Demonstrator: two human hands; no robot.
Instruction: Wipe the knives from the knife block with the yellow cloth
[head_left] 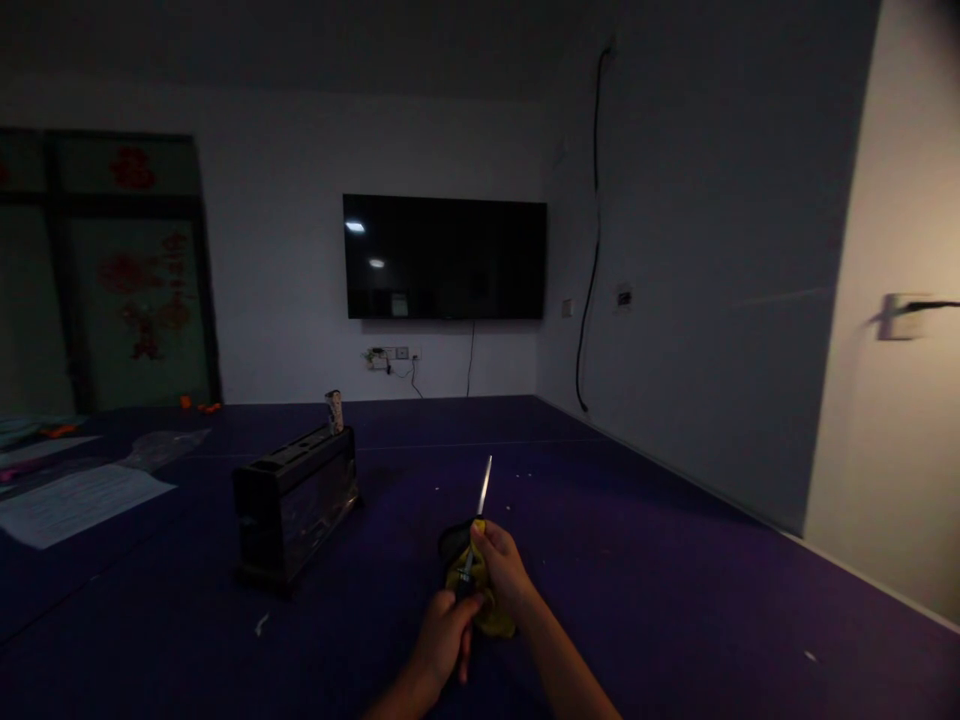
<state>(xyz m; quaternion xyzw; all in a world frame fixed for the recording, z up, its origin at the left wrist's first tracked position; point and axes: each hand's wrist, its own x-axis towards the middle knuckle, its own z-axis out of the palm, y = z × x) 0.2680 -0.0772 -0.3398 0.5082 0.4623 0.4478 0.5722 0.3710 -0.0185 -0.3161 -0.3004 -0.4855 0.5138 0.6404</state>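
Head view, lower centre: left hand (pixel 441 640) grips the metal-shafted tool (pixel 485 487), right hand (pixel 505 570) pinches yellow cloth (pixel 495 627); I'd hold both steady, tip pointing away.

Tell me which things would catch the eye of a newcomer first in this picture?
Probably the thin, shiny metal shaft comes first, low near the centre: the left hand holds its dark handle, and the right hand pinches a crumpled yellow cloth close to it. Next may be the wide black rectangular television on the pale wall behind, then the black box-shaped object on the purple surface, left of the hands.
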